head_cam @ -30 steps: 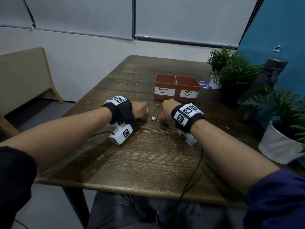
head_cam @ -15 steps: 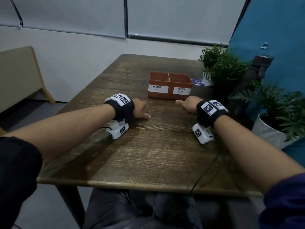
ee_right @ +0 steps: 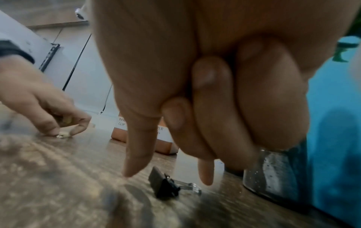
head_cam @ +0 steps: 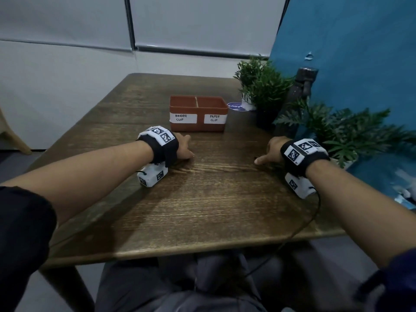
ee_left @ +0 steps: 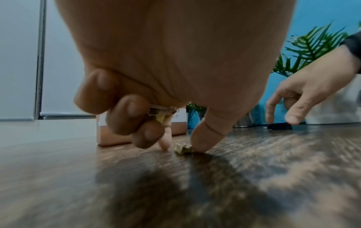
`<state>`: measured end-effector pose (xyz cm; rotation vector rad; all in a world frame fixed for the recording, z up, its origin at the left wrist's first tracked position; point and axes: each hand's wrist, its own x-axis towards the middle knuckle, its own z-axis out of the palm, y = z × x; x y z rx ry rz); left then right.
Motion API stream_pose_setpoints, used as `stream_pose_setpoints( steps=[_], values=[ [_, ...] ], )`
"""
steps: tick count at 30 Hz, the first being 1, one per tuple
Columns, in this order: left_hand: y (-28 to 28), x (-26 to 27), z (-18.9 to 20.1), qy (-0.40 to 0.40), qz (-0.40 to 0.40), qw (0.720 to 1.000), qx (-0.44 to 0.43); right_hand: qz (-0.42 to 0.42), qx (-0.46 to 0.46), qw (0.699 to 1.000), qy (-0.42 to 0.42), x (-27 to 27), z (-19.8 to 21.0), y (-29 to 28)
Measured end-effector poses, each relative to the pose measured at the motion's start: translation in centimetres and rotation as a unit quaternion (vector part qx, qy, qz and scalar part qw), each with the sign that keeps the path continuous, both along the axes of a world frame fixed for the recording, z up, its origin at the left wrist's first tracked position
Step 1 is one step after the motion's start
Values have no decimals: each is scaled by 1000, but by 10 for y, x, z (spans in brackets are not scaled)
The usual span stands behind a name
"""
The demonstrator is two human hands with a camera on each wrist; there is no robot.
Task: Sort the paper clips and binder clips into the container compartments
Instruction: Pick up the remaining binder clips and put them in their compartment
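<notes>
A brown two-part container (head_cam: 198, 126) labelled BINDER CLIP on the left and PAPER CLIP on the right stands mid-table. In front of it, my left hand (head_cam: 186, 149) holds a small gold clip (ee_left: 160, 116) tucked in its curled fingers. The left hand's thumb and forefinger (ee_left: 181, 146) reach down either side of another small gold clip (ee_left: 182, 150) lying on the table. To the right, my right hand (ee_right: 168, 177) hovers over a black binder clip (ee_right: 166, 186), thumb and forefinger spread and not touching it, the other fingers curled.
Potted plants (head_cam: 261, 86) (head_cam: 346, 134) and a dark bottle (head_cam: 304, 86) crowd the table's right side by a blue wall. A round blue sticker (head_cam: 236, 106) lies right of the container. A dark glittery base (ee_right: 273, 169) stands just behind the black clip.
My right hand has left the centre and swung out to the right, ending over the black binder clip. The left hand stayed near the gold clip in front of the container.
</notes>
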<state>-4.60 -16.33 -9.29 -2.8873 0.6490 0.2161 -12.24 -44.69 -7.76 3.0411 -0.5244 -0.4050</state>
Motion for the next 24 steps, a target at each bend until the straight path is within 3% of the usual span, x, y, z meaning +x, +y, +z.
stream_pose_setpoints(
  steps=[5,10,13,17,20,24],
  values=[
    [-4,4,-1,-18,-44,999,26,38,-29,999,-24,6,-4,10],
    [-3,6,0,-26,-11,999,-18,82,-51,990,-106,13,-1,35],
    [2,22,21,-32,-19,995,-97,70,8,980,-185,29,11,47],
    [4,70,69,-111,2,976,-186,68,191,937,-284,69,34,70],
    [2,111,88,-111,42,977,-180,67,243,903,-348,102,50,90],
    [-6,148,75,-40,29,990,-131,63,233,902,-359,149,59,109]
  ],
)
